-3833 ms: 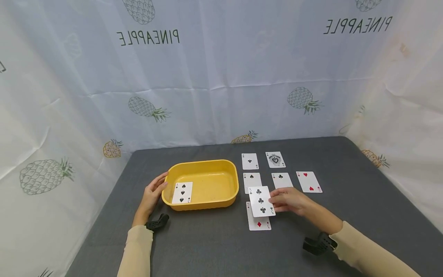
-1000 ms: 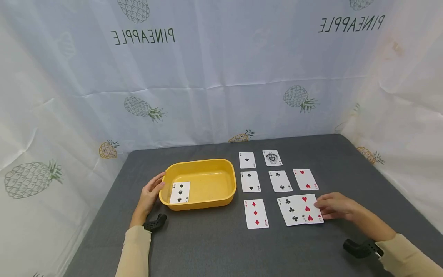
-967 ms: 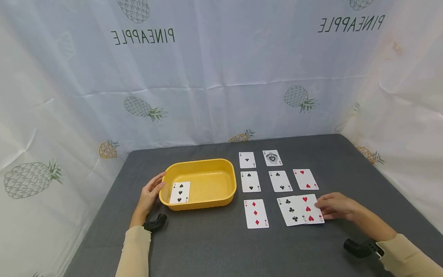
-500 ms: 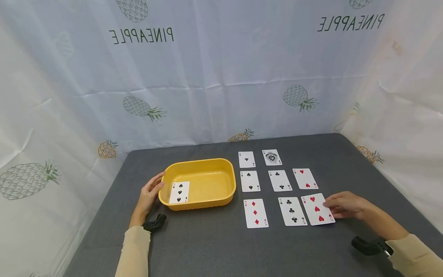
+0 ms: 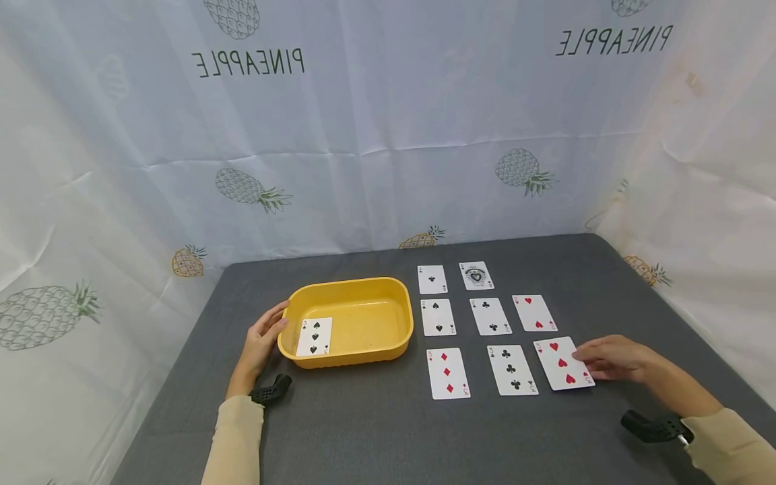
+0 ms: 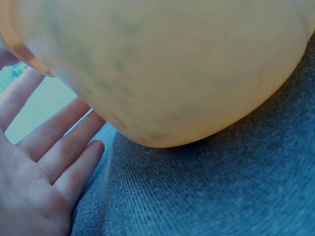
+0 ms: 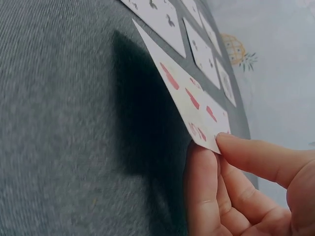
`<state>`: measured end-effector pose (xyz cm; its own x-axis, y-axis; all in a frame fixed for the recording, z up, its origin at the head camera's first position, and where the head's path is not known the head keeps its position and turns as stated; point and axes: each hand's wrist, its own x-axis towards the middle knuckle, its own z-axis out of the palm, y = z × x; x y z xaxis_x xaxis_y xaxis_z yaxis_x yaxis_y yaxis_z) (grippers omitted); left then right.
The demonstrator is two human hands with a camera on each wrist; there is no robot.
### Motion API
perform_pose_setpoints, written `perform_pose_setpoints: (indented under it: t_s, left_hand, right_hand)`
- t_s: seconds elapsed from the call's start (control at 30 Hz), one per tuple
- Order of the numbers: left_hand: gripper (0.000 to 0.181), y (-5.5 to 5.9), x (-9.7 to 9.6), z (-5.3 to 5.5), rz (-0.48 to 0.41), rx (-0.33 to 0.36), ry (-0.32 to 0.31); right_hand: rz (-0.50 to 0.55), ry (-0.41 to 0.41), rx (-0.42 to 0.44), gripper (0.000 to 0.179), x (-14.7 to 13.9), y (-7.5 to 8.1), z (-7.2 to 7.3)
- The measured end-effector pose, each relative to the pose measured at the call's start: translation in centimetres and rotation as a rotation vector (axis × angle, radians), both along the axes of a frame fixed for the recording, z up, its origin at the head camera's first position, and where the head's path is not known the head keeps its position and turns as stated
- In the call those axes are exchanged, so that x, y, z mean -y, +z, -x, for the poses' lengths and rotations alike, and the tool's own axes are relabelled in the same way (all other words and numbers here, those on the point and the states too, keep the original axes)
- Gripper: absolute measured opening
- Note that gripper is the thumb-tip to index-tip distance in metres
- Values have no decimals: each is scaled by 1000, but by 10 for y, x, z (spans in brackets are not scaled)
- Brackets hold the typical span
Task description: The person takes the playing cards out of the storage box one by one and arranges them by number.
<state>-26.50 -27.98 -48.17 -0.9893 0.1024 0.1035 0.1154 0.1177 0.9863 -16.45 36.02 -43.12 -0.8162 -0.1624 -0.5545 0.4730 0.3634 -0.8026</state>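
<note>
In the head view my right hand pinches the three of hearts by its right edge. The right wrist view has the thumb on the face of that three of hearts and fingers beneath; the card is tilted, with a shadow under it. To its left lie the three of clubs and the three of diamonds. My left hand rests against the left end of a yellow tray. Its fingers look fairly straight against the tray's outer wall in the left wrist view. A three of spades lies in the tray.
Behind the threes lie the two of spades, two of clubs and two of hearts. Farther back are an ace of clubs and another ace. A pineapple-print curtain borders the dark table.
My right hand has moved rightward with the three of hearts, away from the three of clubs, which now lies fully uncovered. The card has turned slightly. My left hand keeps its place at the tray.
</note>
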Motion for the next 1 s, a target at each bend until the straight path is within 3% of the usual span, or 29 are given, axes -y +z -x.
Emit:
perform_pose_setpoints:
  t_s: [0.2,0.47,0.73,1.0]
  left_hand:
    - [52,0,0,0,-2,-5,-2]
    - [53,-1,1,0,2,2,-3]
    - [53,0,0,0,4,-2,-2]
    - [52,0,1,0,6,-13,-4]
  right_hand:
    - [-32,-6,-9,10,-3,-2,-1]
    - [-195,-55,-63,25,2,-4,0]
    - [-281,-97,-84,17,8,1,-2]
    - [-344,-116,-93,21,12,1,-1]
